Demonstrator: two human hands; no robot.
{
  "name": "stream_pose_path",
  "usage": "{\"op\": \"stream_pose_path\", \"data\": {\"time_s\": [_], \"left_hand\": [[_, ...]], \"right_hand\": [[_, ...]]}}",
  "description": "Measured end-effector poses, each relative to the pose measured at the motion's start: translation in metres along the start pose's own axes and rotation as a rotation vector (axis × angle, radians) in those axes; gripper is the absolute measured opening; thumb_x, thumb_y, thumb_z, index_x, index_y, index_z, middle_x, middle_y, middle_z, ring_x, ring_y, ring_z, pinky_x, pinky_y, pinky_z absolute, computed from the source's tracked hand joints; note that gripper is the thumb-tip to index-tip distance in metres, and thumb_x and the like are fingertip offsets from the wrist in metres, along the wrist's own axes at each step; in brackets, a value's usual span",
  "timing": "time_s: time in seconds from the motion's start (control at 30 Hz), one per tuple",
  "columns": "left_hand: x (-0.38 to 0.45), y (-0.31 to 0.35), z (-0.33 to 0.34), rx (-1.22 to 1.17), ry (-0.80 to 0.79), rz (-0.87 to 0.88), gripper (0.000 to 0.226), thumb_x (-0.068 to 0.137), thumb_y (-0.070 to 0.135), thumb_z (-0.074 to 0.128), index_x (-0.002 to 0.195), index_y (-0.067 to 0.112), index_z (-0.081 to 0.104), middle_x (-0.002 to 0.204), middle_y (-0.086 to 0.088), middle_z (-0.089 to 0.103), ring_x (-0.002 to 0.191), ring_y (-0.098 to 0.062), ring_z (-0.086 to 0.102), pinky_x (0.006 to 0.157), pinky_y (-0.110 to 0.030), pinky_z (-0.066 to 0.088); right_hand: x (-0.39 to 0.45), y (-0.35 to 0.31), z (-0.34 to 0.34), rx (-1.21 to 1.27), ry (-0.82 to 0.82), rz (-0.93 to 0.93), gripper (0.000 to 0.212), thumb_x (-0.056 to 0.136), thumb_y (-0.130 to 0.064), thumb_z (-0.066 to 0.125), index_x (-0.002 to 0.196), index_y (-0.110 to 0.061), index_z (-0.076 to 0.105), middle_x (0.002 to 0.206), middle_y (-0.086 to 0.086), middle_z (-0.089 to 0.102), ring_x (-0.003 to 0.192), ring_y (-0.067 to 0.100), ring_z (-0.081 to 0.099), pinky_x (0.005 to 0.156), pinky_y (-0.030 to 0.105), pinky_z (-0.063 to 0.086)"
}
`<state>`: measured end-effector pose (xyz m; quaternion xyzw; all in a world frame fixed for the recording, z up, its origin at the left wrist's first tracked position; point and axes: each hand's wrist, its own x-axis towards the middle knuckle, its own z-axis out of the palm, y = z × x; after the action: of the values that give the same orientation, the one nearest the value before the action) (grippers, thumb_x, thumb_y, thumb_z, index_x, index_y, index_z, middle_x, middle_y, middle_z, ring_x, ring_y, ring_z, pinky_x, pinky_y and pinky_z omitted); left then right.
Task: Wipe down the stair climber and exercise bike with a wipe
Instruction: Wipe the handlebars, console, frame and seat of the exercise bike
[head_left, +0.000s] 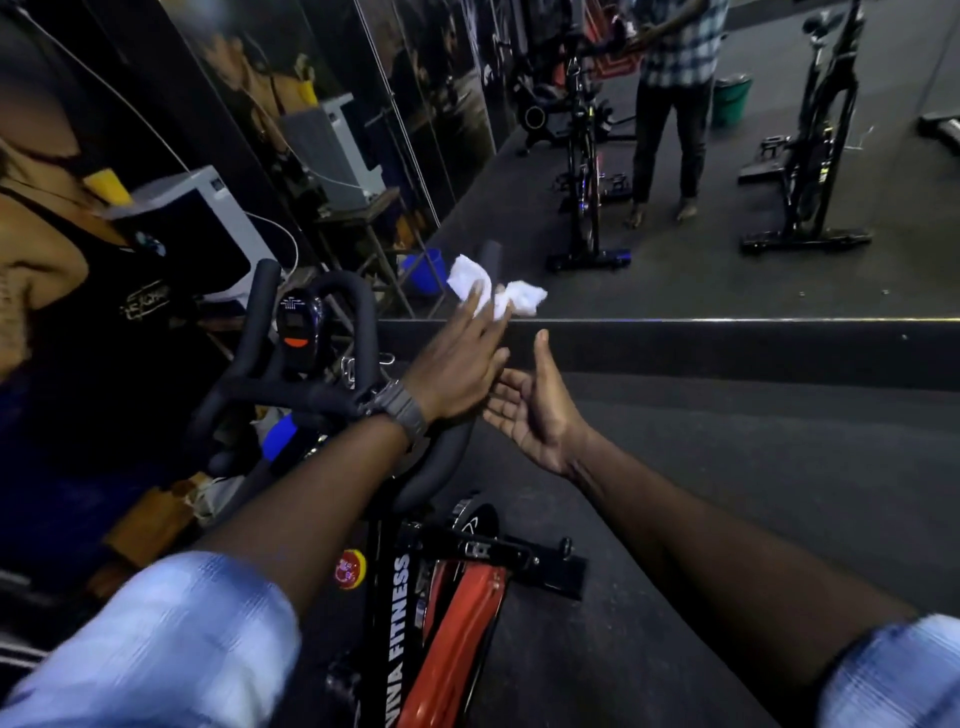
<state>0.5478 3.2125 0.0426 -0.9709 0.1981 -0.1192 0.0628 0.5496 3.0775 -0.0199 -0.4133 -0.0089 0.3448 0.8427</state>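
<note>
**A:** Gym floor (727, 467), dark rubber, mirror wall (675, 156) ahead with a low ledge (727, 345) at its base. Where's the wipe?

**B:** White wipe (498, 293), crumpled, at the fingertips of the left hand (457, 371), raised above the exercise bike (415, 597) near the right handlebar end. Grip there: fingers nearly straight, wipe caught between them. Can't tell how firmly.

**A:** Right hand?

**B:** Right hand (535, 410) just beside the left, palm up, fingers relaxed and spread, thumb up, holding nothing.

**A:** Bike details?

**B:** Black handlebars (311, 395), small console (298, 325) with an orange button, red-and-black frame below. Wristwatch (400, 408) on left wrist. Mirror shows a person standing among other bikes.
</note>
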Motion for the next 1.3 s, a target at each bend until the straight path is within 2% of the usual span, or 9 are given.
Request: {"op": "stream_pose_path", "data": {"time_s": [0.13,0.43,0.53,0.67,0.73,0.87,1.03,1.2,1.3], "left_hand": [[-0.059,0.006,-0.004,0.071,-0.099,0.214,0.057,0.102,0.036,0.031,0.145,0.001,0.043,0.149,-0.015,0.046,0.148,-0.029,0.026,0.123,-0.042,0.02],[-0.134,0.028,-0.016,0.19,-0.186,0.351,0.047,0.104,0.034,0.039,0.143,0.009,0.047,0.144,-0.007,0.052,0.142,-0.024,0.036,0.121,-0.041,0.025],[-0.136,0.025,-0.016,0.173,-0.189,0.22,0.054,0.105,0.035,0.034,0.154,0.014,0.029,0.161,-0.006,0.029,0.152,-0.019,0.014,0.123,-0.038,0.019],[-0.135,0.045,-0.006,0.123,-0.12,-0.026,0.062,0.102,0.033,0.041,0.155,0.005,0.023,0.163,-0.012,0.018,0.153,-0.025,0.007,0.122,-0.039,0.019],[-0.145,0.055,0.0,0.161,-0.099,-0.048,0.061,0.102,0.033,0.039,0.152,0.001,0.027,0.162,-0.014,0.021,0.153,-0.029,0.006,0.121,-0.041,0.02],[-0.186,0.052,0.005,0.269,-0.102,0.084,0.049,0.105,0.032,0.038,0.145,0.004,0.044,0.163,-0.011,0.02,0.153,-0.032,0.006,0.121,-0.047,0.019],[-0.223,0.034,0.002,0.314,-0.055,0.087,0.046,0.103,0.032,0.044,0.144,0.011,0.047,0.164,-0.006,0.021,0.149,-0.035,0.021,0.118,-0.048,0.027],[-0.237,0.022,0.008,0.189,0.047,-0.403,0.07,0.099,0.051,0.039,0.152,0.006,0.031,0.147,-0.022,0.044,0.141,-0.035,0.034,0.121,-0.041,0.02],[-0.239,0.03,0.019,0.013,0.181,-0.636,0.074,0.097,0.056,0.039,0.152,0.007,0.032,0.154,-0.022,0.034,0.147,-0.033,0.023,0.122,-0.04,0.016]], "right_hand": [[-0.001,0.0,-0.003,0.081,-0.017,0.001,0.104,0.086,-0.085,0.025,0.137,0.001,0.054,0.128,0.017,0.065,0.103,0.022,0.069,0.085,0.033,0.058],[-0.007,-0.002,0.003,-0.165,-0.024,0.03,0.079,0.092,-0.078,0.03,0.123,-0.012,0.061,0.116,0.008,0.069,0.102,0.023,0.068,0.089,0.036,0.053],[-0.014,-0.007,0.012,-0.278,-0.033,0.01,0.051,0.097,-0.062,0.044,0.094,-0.016,0.065,0.085,0.001,0.066,0.07,0.015,0.06,0.065,0.027,0.044],[-0.012,-0.006,0.017,-0.428,-0.022,-0.082,0.041,0.089,-0.046,0.064,0.087,-0.007,0.073,0.088,0.011,0.075,0.083,0.029,0.07,0.075,0.036,0.053],[-0.012,-0.001,0.018,-0.498,0.015,-0.134,0.026,0.089,-0.038,0.068,0.076,-0.016,0.067,0.072,0.002,0.069,0.069,0.02,0.064,0.065,0.032,0.048],[-0.015,0.005,0.022,-0.546,0.06,-0.176,0.008,0.093,-0.025,0.068,0.095,-0.019,0.065,0.071,-0.001,0.062,0.053,0.006,0.051,0.056,0.027,0.042],[-0.013,0.011,0.024,-0.601,0.106,-0.15,0.04,0.092,-0.026,0.069,0.127,-0.013,0.054,0.078,-0.001,0.062,0.044,-0.001,0.049,0.056,0.027,0.045],[-0.012,0.015,0.023,-0.594,0.12,-0.113,0.052,0.091,-0.026,0.07,0.136,-0.011,0.048,0.068,-0.003,0.058,0.04,0.0,0.049,0.053,0.027,0.043],[-0.013,0.019,0.022,-0.575,0.115,-0.108,0.055,0.092,-0.024,0.069,0.139,-0.009,0.044,0.062,-0.005,0.058,0.039,0.0,0.048,0.048,0.024,0.041]]}}
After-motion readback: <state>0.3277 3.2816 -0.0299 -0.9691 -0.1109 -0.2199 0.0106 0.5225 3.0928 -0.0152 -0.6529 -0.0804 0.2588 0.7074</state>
